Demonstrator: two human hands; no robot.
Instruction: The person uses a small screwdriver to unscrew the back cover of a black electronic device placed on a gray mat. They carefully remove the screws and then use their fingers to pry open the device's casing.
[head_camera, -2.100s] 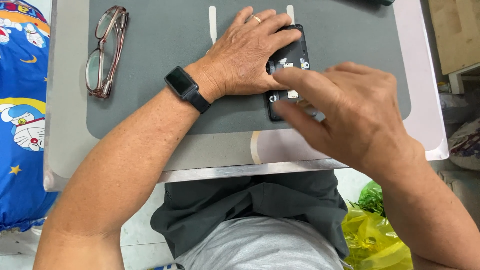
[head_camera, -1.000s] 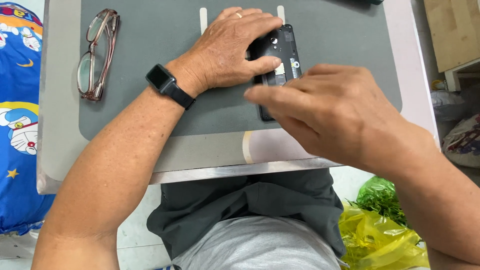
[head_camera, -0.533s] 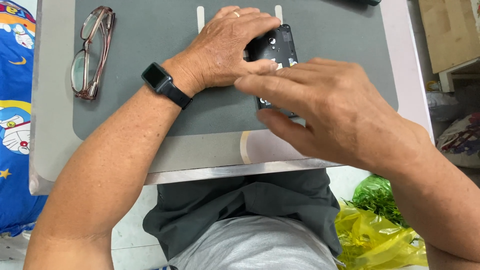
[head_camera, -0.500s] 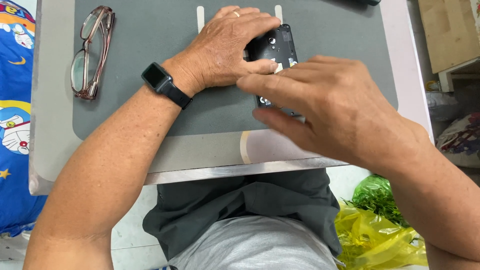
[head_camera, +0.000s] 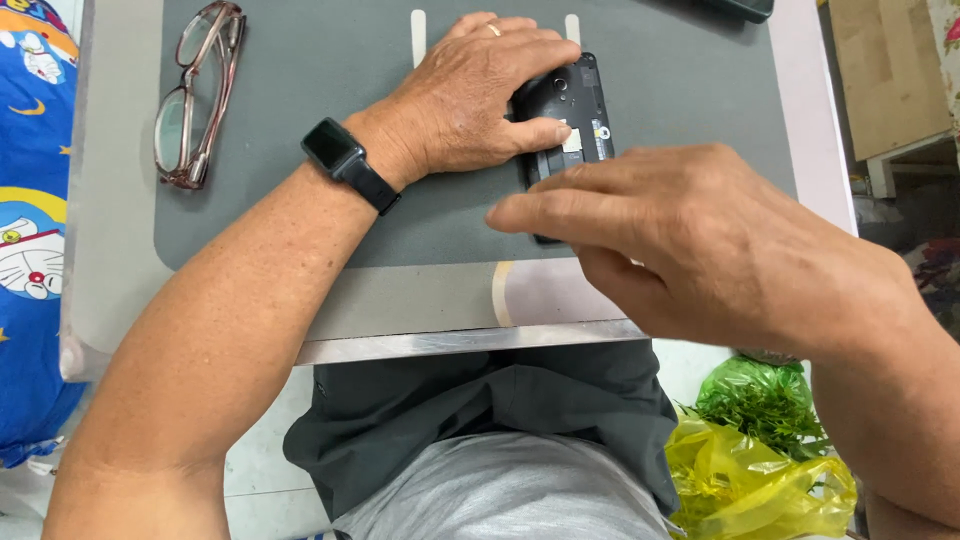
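Pinned the opened black phone (head_camera: 568, 118) flat on the grey mat (head_camera: 300, 220) with the left hand (head_camera: 470, 95), thumb gripping its near edge to steady it, while the right hand (head_camera: 700, 240) hovered over the phone's lower end, fingers extended, holding nothing visible.

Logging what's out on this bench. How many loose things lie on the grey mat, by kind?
Opened black phone, held by the left hand, with the right hand over its lower end: 1
Eyeglasses: 1
White strips at the mat's far edge: 2
Total: 4
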